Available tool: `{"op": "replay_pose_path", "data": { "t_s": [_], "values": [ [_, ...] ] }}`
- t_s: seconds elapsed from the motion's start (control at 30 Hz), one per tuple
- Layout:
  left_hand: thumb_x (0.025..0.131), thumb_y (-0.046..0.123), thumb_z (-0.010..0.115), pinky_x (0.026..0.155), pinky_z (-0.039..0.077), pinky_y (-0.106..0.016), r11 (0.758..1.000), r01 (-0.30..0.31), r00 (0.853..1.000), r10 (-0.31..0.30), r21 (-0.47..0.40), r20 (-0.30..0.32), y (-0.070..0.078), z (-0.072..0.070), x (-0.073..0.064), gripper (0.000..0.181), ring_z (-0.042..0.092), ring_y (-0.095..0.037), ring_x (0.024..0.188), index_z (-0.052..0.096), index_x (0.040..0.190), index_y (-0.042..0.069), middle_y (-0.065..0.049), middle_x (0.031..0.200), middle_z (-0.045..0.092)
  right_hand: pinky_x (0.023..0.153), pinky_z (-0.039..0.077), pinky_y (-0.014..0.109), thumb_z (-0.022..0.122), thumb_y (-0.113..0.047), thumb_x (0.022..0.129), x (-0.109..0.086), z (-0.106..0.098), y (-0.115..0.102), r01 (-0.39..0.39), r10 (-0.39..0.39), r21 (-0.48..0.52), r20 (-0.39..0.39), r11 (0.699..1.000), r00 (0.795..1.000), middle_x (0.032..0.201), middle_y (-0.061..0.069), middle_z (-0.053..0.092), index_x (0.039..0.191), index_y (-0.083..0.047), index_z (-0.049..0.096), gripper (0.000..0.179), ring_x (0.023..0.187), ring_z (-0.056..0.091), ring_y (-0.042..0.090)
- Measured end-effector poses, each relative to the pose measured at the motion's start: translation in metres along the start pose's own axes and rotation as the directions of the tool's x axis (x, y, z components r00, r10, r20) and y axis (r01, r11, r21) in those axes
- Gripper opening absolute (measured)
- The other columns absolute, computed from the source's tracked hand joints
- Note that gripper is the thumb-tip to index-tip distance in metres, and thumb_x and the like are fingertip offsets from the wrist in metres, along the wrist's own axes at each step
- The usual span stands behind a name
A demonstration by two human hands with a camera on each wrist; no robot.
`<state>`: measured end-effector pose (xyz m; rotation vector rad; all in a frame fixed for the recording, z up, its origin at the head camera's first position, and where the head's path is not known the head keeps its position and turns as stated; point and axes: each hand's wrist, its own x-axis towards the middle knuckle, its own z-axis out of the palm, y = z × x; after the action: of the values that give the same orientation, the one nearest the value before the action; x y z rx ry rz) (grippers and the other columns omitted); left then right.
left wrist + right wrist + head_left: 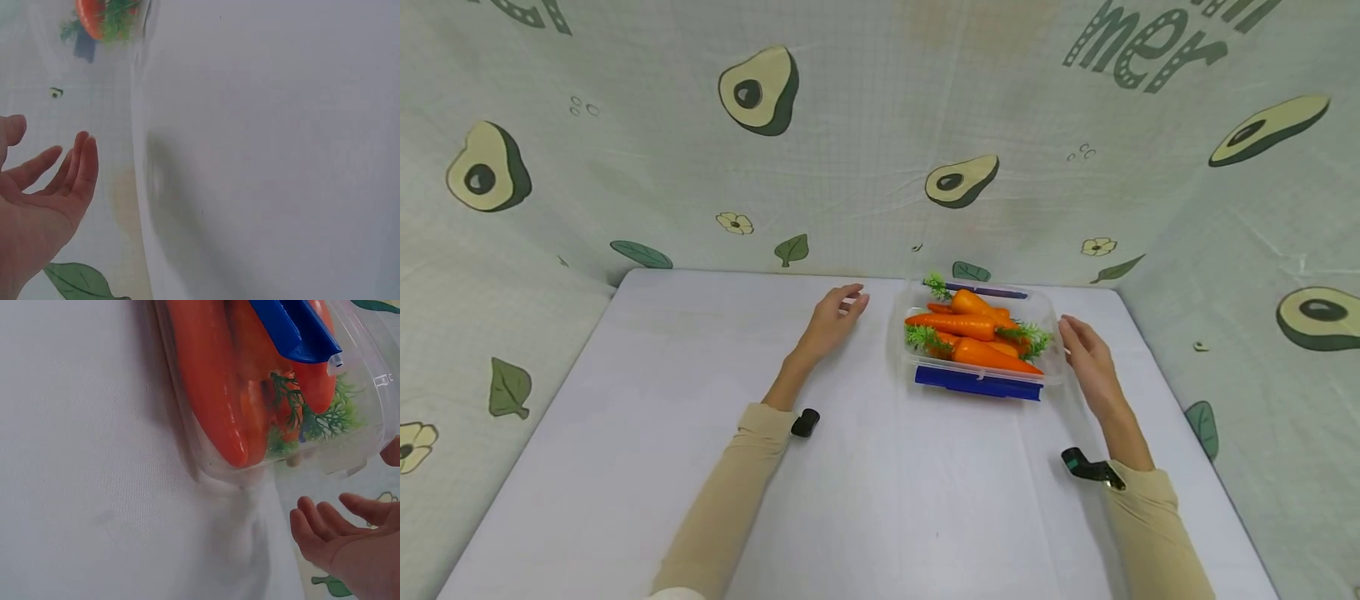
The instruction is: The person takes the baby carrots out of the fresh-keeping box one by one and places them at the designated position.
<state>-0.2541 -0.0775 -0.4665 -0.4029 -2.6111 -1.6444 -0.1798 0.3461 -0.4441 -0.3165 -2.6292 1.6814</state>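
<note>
A clear plastic food container (1052,367) with blue clips (977,383) stands at the back right of the table, full of several orange carrots (958,323) with green leafy tops. Whether a lid covers it, I cannot tell. My right hand (1092,367) is beside the container's right end, fingers relaxed; in the right wrist view the thumb is close to the rim, and contact is unclear. To the left of the container, my left hand (833,321) hovers apart from it with loosely bent fingers and nothing in them.
A white cloth covers the table (865,500). Behind and at both sides hangs a pale curtain (865,133) printed with avocados and leaves. Each wrist carries a small black camera (806,422).
</note>
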Motion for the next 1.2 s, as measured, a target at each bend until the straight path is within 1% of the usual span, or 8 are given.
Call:
{"op": "replay_pose_path", "data": {
  "t_s": [0.2, 0.37, 0.57, 0.77, 0.9, 1.0, 1.1, 1.2],
  "values": [
    [0.108, 0.037, 0.056, 0.097, 0.053, -0.044, 0.999, 0.048, 0.998, -0.048, -0.015, 0.042, 0.005, 0.013, 0.002, 0.051, 0.062, -0.032, 0.113, 0.054, 0.146, 0.003, -0.017, 0.135, 0.059, 0.122, 0.022, 0.057, 0.04, -0.063, 0.105, 0.004, 0.003, 0.003, -0.074, 0.073, 0.047, 0.027, 0.996, 0.997, 0.167, 0.017, 0.025, 0.163, -0.007, 0.025, 0.082, 0.15, 0.026, 0.036],
    [0.107, 0.044, 0.054, 0.092, 0.055, -0.042, 0.996, 0.072, 0.995, -0.068, -0.046, 0.078, 0.009, 0.021, 0.003, 0.056, 0.064, -0.028, 0.109, 0.054, 0.148, 0.006, -0.015, 0.135, 0.06, 0.123, 0.017, 0.056, 0.044, -0.065, 0.102, 0.006, 0.007, 0.004, -0.131, 0.131, 0.052, 0.018, 0.99, 0.991, 0.168, 0.015, 0.024, 0.164, -0.009, 0.025, 0.085, 0.151, 0.024, 0.035],
    [0.105, 0.046, 0.057, 0.085, 0.057, -0.037, 0.992, 0.076, 0.991, -0.065, -0.096, 0.113, 0.013, 0.028, 0.006, 0.057, 0.068, -0.028, 0.1, 0.055, 0.147, 0.008, -0.012, 0.129, 0.064, 0.125, 0.015, 0.052, 0.05, -0.063, 0.102, 0.006, 0.009, 0.003, -0.153, 0.154, 0.122, 0.003, 0.981, 0.988, 0.166, 0.015, 0.028, 0.162, -0.007, 0.029, 0.084, 0.148, 0.027, 0.031],
    [0.104, 0.044, 0.06, 0.084, 0.057, -0.033, 0.989, 0.075, 0.985, -0.055, -0.124, 0.162, 0.018, 0.038, 0.008, 0.058, 0.067, -0.027, 0.101, 0.054, 0.147, 0.006, -0.012, 0.127, 0.065, 0.126, 0.016, 0.046, 0.051, -0.059, 0.102, 0.006, 0.009, 0.002, -0.171, 0.174, 0.185, -0.002, 0.968, 0.985, 0.167, 0.013, 0.027, 0.161, -0.007, 0.032, 0.081, 0.149, 0.025, 0.025],
    [0.104, 0.043, 0.061, 0.082, 0.058, -0.031, 0.989, 0.079, 0.985, -0.059, -0.123, 0.16, 0.021, 0.041, 0.007, 0.06, 0.065, -0.026, 0.103, 0.053, 0.148, 0.003, -0.012, 0.128, 0.063, 0.126, 0.015, 0.043, 0.053, -0.059, 0.102, 0.005, 0.009, 0.001, -0.176, 0.179, 0.21, 0.007, 0.962, 0.984, 0.169, 0.011, 0.024, 0.162, -0.008, 0.031, 0.082, 0.151, 0.022, 0.025],
    [0.103, 0.042, 0.062, 0.08, 0.058, -0.029, 0.988, 0.087, 0.986, -0.066, -0.129, 0.155, 0.024, 0.042, 0.007, 0.061, 0.063, -0.025, 0.101, 0.052, 0.149, 0.003, -0.013, 0.128, 0.062, 0.126, 0.014, 0.04, 0.056, -0.058, 0.101, 0.004, 0.008, 0.001, -0.185, 0.187, 0.243, 0.012, 0.952, 0.982, 0.169, 0.009, 0.022, 0.162, -0.01, 0.031, 0.082, 0.151, 0.022, 0.022],
    [0.103, 0.039, 0.063, 0.079, 0.059, -0.031, 0.982, 0.093, 0.985, -0.066, -0.166, 0.161, 0.024, 0.043, 0.007, 0.061, 0.064, -0.025, 0.096, 0.05, 0.15, 0.001, -0.014, 0.128, 0.062, 0.125, 0.015, 0.039, 0.061, -0.055, 0.099, 0.003, 0.007, 0.0, -0.186, 0.19, 0.255, 0.009, 0.949, 0.982, 0.169, 0.006, 0.025, 0.161, -0.012, 0.035, 0.08, 0.148, 0.026, 0.019],
    [0.103, 0.034, 0.064, 0.082, 0.06, -0.037, 0.974, 0.092, 0.984, -0.058, -0.208, 0.166, 0.025, 0.044, 0.008, 0.06, 0.064, -0.024, 0.091, 0.049, 0.15, -0.001, -0.015, 0.126, 0.062, 0.126, 0.014, 0.043, 0.062, -0.053, 0.1, 0.004, 0.004, -0.002, -0.187, 0.187, 0.241, 0.02, 0.952, 0.982, 0.168, 0.006, 0.027, 0.161, -0.012, 0.036, 0.078, 0.144, 0.029, 0.02]
  ]
}}
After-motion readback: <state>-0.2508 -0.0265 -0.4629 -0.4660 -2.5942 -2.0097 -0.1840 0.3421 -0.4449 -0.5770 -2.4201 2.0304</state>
